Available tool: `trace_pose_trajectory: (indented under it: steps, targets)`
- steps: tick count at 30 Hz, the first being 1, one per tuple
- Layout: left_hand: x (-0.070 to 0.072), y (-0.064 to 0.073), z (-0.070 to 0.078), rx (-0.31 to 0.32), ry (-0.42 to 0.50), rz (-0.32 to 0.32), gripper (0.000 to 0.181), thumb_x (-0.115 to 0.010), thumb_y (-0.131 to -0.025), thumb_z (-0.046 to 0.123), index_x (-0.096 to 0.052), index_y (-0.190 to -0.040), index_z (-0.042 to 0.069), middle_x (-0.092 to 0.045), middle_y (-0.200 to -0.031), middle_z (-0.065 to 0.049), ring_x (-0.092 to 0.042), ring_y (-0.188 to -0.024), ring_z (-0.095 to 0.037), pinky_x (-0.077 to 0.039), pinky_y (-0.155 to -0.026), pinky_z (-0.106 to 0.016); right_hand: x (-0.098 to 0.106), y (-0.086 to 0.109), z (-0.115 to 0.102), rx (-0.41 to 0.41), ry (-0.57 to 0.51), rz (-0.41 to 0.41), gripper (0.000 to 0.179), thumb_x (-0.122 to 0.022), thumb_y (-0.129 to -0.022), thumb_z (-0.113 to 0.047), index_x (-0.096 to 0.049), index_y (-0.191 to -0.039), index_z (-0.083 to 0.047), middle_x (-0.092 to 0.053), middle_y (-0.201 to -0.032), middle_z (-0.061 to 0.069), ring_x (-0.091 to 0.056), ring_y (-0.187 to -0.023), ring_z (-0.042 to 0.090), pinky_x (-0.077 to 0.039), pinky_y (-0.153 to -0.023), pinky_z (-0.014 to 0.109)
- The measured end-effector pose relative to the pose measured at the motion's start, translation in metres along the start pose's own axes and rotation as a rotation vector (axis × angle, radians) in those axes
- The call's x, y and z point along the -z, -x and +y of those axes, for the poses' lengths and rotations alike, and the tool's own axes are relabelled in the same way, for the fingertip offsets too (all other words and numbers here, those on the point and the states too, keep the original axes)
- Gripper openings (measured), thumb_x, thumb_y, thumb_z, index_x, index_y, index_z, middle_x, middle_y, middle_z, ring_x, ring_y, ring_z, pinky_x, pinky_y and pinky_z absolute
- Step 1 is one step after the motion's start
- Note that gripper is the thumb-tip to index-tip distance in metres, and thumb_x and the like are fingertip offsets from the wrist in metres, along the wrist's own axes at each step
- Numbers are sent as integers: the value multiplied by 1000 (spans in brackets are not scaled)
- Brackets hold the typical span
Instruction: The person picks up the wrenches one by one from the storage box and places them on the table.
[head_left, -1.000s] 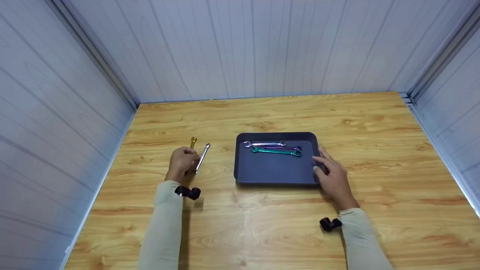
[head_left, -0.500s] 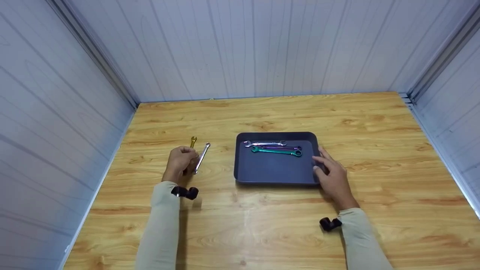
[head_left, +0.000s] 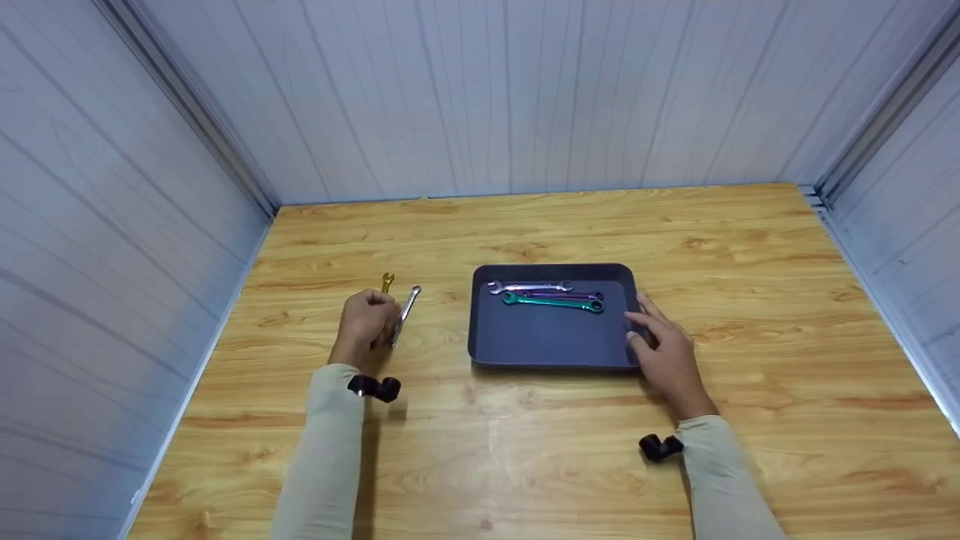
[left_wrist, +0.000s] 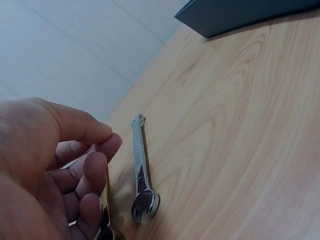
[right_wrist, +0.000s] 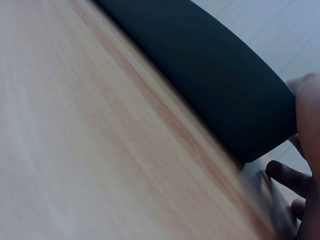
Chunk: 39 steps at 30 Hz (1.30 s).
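- Left hand (head_left: 364,322) has shifted a touch to the right since half a second ago. Right hand (head_left: 666,356) and the dark grey rectangular tray (head_left: 547,337) look unmoved.
- Far left you've got a gold metal wrench (head_left: 386,287) on the wood-grain bench (head_left: 487,450), mostly hidden by the left hand. Can't tell if the fingers are pinching it or just bunched over it. If it's only a fingertip pinch on slick metal, I'd worry about it twisting or dropping.
- Pose-wise, that hand is back-up with fingers curled down, left forearm (head_left: 322,450) coming in from the near side.
- Next over, a shiny silver metal combination wrench (left_wrist: 140,155) lies slanted on the bench, just beside the fingers but apart from them. Tight spot imo: a sideways swing could knock it.
- Mid-bench, the tray holds a silver double open-ended wrench (head_left: 531,287), a purple metal wrench (head_left: 562,295) and a green metal wrench (head_left: 551,303), bunched toward the far side. A tug on the tray could send them sliding.
- Right hand grips the tray's right edge, kinda loosely, some digits over the rim, others outside. Right forearm (head_left: 724,472) slants in from the near right. Push too hard and the tray might skid left.
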<state>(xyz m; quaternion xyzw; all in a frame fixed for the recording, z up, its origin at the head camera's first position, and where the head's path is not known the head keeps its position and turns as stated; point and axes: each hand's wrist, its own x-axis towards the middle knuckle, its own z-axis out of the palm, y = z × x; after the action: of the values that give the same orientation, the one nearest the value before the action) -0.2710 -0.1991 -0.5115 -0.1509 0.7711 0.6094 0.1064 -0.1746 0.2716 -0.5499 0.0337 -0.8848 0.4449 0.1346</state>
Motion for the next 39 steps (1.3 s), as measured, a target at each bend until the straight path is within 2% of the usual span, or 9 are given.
trace_pose_trajectory:
  steps: [8, 12, 16, 20, 24, 27, 31, 36, 39]
  targets:
    - [-5, -1, 1, -22, 23, 15, 12, -65, -92, 7, -63, -103, 3, -58, -75, -6, -42, -48, -12, -33, -41, -27, 0, -1, 1, 7, -1, 2, 33, -65, -96, -10, -66, -129, -5, -40, -156, 3, -37, -143, 28, -12, -115, 63]
    - [-10, 1, 2, -45, 38, 34, 9, -66, -90, 5, -63, -98, 3, -59, -79, -6, -49, -58, -14, -37, -48, -26, -1, -1, 1, 18, 5, 3, 33, -65, -96, -9, -67, -129, -5, -41, -156, 3, -39, -142, 28, -14, -115, 63]
    - [-14, 4, 3, -43, 46, 31, 11, -64, -90, 4, -62, -101, 1, -60, -84, -8, -51, -65, -16, -39, -52, -27, -1, -1, 2, 13, 6, 2, 33, -65, -96, -9, -67, -128, -5, -40, -156, 4, -39, -142, 28, -15, -115, 62]
    - [-18, 5, 4, -38, 45, 21, 12, -63, -90, 6, -63, -102, 3, -61, -86, -12, -49, -61, -15, -39, -50, -29, -1, -1, 2, 5, 6, 0, 33, -64, -96, -9, -67, -129, -5, -41, -156, 4, -40, -141, 29, -15, -116, 61]
    - [-21, 5, 4, -63, 39, 17, 10, -65, -89, 6, -63, -99, 4, -61, -85, -12, -47, -56, -13, -38, -47, -30, -1, 0, 2, 3, 9, 4, 32, -64, -96, -8, -67, -128, -4, -42, -156, 5, -40, -141, 30, -15, -115, 61]
    - [-23, 5, 4, -68, 32, 14, 7, -64, -93, 9, -64, -99, 5, -62, -88, -13, -46, -57, -13, -38, -48, -30, -1, 1, 1, 3, 10, 7, 32, -65, -96, -8, -67, -128, -4, -42, -156, 5, -41, -140, 29, -15, -115, 62]
    - [-27, 4, 4, -85, 41, 10, 8, -60, -97, 9, -64, -100, 3, -65, -90, -10, -50, -64, -17, -40, -53, -29, -1, 1, 0, 7, 5, 11, 32, -66, -96, -8, -67, -128, -4, -42, -155, 5, -42, -140, 28, -16, -115, 62]
    - [-33, 4, 5, -108, 44, 20, 7, -60, -96, 6, -64, -98, 1, -66, -84, -6, -59, -76, -21, -46, -62, -28, 0, 0, 0, 14, 5, 13, 32, -66, -95, -8, -67, -128, -4, -42, -156, 4, -41, -140, 28, -16, -115, 62]
    - [-36, 4, 7, -106, 25, 16, 8, -61, -97, 9, -64, -100, 2, -67, -87, -6, -62, -83, -21, -49, -69, -29, 0, 0, 0, 13, 7, 11, 33, -66, -96, -8, -67, -128, -5, -41, -156, 3, -41, -141, 28, -15, -115, 62]
